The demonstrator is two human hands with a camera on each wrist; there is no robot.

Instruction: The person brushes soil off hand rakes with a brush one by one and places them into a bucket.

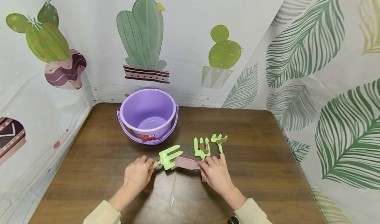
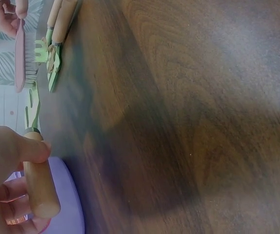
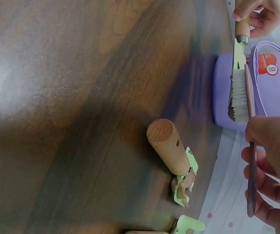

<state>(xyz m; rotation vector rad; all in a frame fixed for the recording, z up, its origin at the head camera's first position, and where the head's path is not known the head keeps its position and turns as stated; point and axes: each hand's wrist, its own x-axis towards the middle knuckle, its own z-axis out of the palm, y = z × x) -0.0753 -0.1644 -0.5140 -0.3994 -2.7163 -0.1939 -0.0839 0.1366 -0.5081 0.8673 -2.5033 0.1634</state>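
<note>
My left hand (image 1: 138, 172) grips the wooden handle of a green garden fork (image 1: 167, 158), its tines pointing right. In my right hand (image 1: 217, 176) is a pink brush (image 1: 187, 163), pinched by its handle. White bristles (image 3: 239, 97) face the fork, and the brush head overlaps the tine tips; whether they touch, I cannot tell. Beside the right hand lie another green fork (image 1: 202, 147) and a small green rake (image 1: 219, 142), both with brown smears or clumps on the metal. The wooden handle (image 3: 168, 146) of one shows in the right wrist view.
A purple bucket (image 1: 148, 110) with its handle hanging down in front stands at the back left of the wooden table (image 1: 243, 131). A cloth (image 1: 190, 52) printed with cacti and leaves hangs behind the table and along its sides.
</note>
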